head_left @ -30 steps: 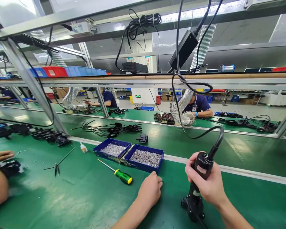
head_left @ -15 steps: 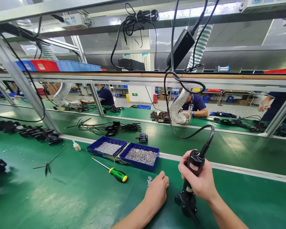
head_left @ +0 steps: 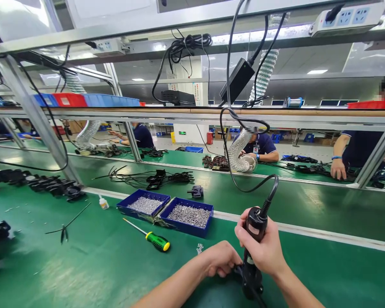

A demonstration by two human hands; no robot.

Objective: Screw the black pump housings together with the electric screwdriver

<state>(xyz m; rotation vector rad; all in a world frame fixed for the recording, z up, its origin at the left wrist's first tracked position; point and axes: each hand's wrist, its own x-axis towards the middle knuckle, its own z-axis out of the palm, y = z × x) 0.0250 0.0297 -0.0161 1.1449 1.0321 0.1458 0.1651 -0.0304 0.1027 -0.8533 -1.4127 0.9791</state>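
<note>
"The fingers (head_left: 246,238) of the right hand (head_left: 268,252), what did they have?"

"A black corded tool (head_left: 256,221), grasped firmly and nearly upright, its cord (head_left: 271,194) curving up from the top."

"And beneath it?"

"A black part (head_left: 252,283), low on the green bench (head_left: 333,269), directly under the tool."

"The left hand (head_left: 220,258)?"

"Its fingers were curled, with the tips at the near-hidden left side of that part. I couldn't tell whether they pinched it or merely touched it."

"Anything close by?"

"A little cluster of small pieces (head_left: 199,249) lay just beyond the left wrist. Farther back, two blue trays (head_left: 183,227) stood side by side, holding small metal pieces (head_left: 189,215). A green-and-yellow screwdriver (head_left: 158,242) lay in front of them, and a black clip (head_left: 197,191) sat behind."
</note>
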